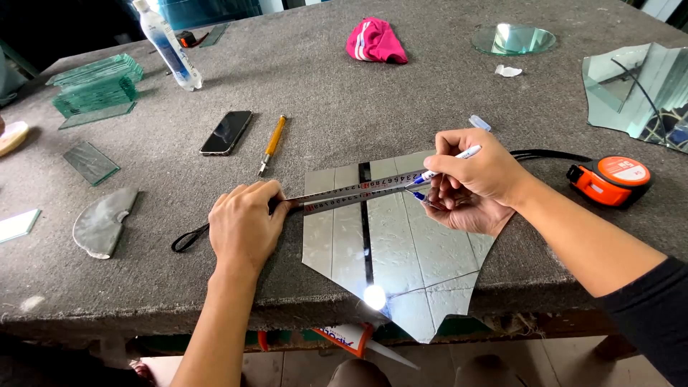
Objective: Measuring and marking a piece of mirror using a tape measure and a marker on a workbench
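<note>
A grey felt-covered workbench (pixel 401 93) carries an irregular mirror piece (pixel 390 247) at its near edge. The left hand (pixel 247 226) presses a tape blade (pixel 351 193) flat across the mirror while the right hand (pixel 476 172) pinches a blue marker (pixel 448 163) at the blade's edge, so the step looks like marking a measurement. Marking cleanly calls for holding the blade steady.

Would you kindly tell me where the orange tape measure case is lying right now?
In the head view, the orange tape measure case lies on the grey felt-covered table, far right, just beyond the right hand holding the blue-tipped white pen.
</note>
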